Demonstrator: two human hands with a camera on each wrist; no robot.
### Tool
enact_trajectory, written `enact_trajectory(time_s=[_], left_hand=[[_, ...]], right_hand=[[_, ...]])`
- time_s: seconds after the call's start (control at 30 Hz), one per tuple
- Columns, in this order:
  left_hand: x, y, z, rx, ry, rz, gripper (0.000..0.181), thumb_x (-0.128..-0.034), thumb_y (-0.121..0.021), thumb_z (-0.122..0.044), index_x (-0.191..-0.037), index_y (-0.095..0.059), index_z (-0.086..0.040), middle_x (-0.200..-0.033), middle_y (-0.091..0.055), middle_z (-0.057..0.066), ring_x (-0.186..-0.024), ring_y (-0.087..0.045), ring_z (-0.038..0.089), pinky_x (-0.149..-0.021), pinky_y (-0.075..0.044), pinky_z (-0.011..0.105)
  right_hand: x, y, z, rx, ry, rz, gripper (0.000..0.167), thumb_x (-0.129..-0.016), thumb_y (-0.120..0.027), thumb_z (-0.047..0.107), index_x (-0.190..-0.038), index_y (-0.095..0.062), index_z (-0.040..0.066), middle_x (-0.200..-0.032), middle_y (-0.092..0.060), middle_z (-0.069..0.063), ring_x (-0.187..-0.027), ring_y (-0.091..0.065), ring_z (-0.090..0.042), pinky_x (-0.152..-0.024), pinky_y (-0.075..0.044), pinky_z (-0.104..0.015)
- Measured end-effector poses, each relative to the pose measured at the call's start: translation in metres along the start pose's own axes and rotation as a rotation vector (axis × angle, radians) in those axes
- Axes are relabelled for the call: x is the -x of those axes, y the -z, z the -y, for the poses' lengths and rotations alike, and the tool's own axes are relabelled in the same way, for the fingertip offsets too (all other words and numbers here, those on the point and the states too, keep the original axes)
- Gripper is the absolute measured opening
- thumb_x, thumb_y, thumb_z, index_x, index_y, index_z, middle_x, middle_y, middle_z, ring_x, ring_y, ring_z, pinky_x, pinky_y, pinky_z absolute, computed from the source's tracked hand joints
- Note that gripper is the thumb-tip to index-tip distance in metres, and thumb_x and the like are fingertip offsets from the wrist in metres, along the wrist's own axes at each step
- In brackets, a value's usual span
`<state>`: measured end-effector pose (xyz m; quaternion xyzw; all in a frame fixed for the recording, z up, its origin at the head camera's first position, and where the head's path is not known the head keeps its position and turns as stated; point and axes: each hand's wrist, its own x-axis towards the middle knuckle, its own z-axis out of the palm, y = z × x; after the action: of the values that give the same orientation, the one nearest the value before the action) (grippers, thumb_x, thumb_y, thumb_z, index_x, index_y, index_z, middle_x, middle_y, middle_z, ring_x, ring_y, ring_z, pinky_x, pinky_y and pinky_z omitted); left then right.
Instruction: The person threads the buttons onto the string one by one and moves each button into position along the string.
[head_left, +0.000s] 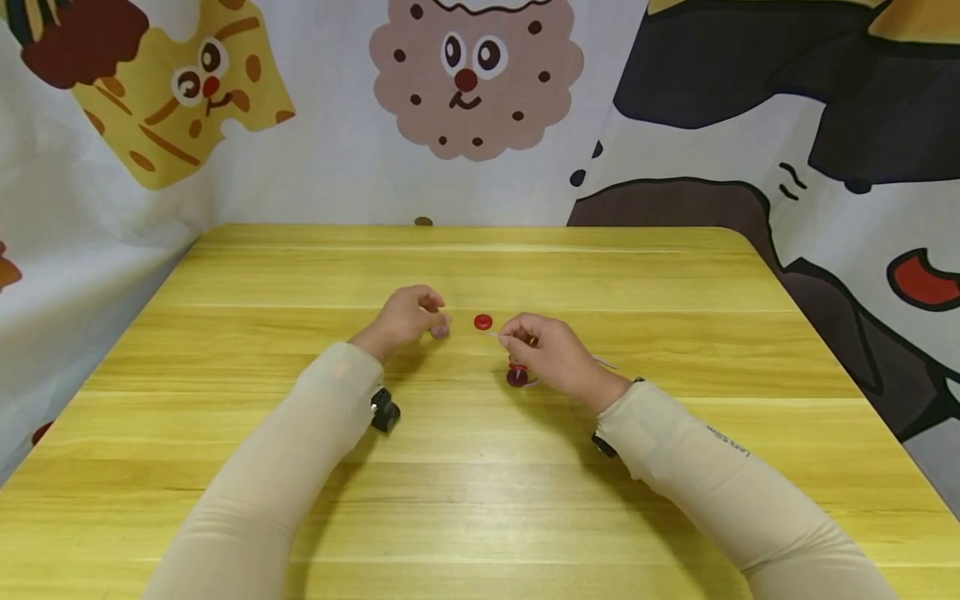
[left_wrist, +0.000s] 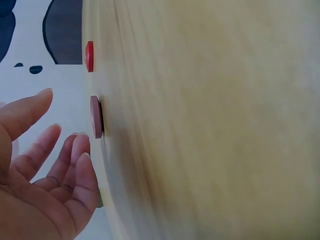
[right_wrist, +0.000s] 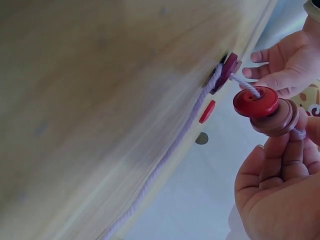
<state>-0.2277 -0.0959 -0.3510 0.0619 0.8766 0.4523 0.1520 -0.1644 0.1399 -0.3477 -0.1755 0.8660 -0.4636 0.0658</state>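
Observation:
My left hand (head_left: 407,318) hovers beside a dusty-pink button (head_left: 440,332); in the left wrist view its fingers are spread and relaxed, just short of the pink button (left_wrist: 96,117). A red button (head_left: 483,322) lies between the hands. My right hand (head_left: 551,352) pinches a lilac string, whose tip (head_left: 494,335) points left. In the right wrist view a red button (right_wrist: 256,102) and brownish-pink buttons (right_wrist: 274,121) sit on the string at the fingertips. A maroon button (right_wrist: 229,72) is farther along; whether it touches the table cannot be told.
The wooden table (head_left: 465,500) reaches back to a cartoon-printed cloth (head_left: 315,167). The string's long part (right_wrist: 170,150) trails away from the buttons in the right wrist view. Black wrist cameras sit on both sleeves.

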Motion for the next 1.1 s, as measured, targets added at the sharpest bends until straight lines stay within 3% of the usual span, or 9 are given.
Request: enact_trajectory(time_s=[0.37, 0.63, 0.8, 1.1], left_hand=[[-0.0029, -0.0018, 0.0009, -0.064, 0.044, 0.037, 0.036, -0.0893, -0.070, -0.014, -0.116, -0.054, 0.004, -0.112, -0.058, 0.017, -0.096, -0.054, 0.025, -0.078, -0.048, 0.033], [-0.0055, -0.0036, 0.0001, -0.132, 0.030, 0.064, 0.033, -0.0899, -0.069, -0.014, -0.114, -0.055, 0.003, -0.112, -0.059, 0.017, -0.099, -0.055, 0.027, -0.085, -0.048, 0.037], [-0.0070, -0.0058, -0.0015, -0.155, 0.032, 0.095, 0.026, -0.0919, -0.067, -0.013, -0.111, -0.056, 0.002, -0.106, -0.060, 0.014, -0.092, -0.054, 0.023, -0.082, -0.047, 0.035], [-0.0078, -0.0068, -0.0042, -0.250, 0.011, 0.089, 0.024, -0.0886, -0.071, -0.010, -0.104, -0.057, 0.002, -0.098, -0.060, 0.012, -0.086, -0.051, 0.020, -0.077, -0.044, 0.030]], right_hand=[[0.0002, -0.0003, -0.0001, -0.001, -0.003, 0.009, 0.016, -0.098, -0.058, 0.016, -0.102, -0.065, 0.002, -0.076, -0.061, -0.004, -0.066, -0.054, -0.017, -0.058, -0.049, -0.029], [0.0002, 0.0001, 0.0003, 0.007, -0.012, 0.003, 0.017, -0.098, -0.058, 0.017, -0.101, -0.065, 0.002, -0.075, -0.060, -0.004, -0.066, -0.055, -0.018, -0.058, -0.049, -0.030], [0.0001, 0.0003, 0.0010, 0.011, -0.008, 0.001, 0.016, -0.098, -0.059, 0.016, -0.102, -0.065, 0.002, -0.075, -0.060, -0.004, -0.066, -0.055, -0.017, -0.058, -0.049, -0.030], [-0.0009, 0.0005, 0.0010, 0.004, -0.017, 0.000, 0.017, -0.098, -0.058, 0.016, -0.101, -0.066, 0.002, -0.075, -0.061, -0.004, -0.066, -0.056, -0.019, -0.058, -0.049, -0.030]])
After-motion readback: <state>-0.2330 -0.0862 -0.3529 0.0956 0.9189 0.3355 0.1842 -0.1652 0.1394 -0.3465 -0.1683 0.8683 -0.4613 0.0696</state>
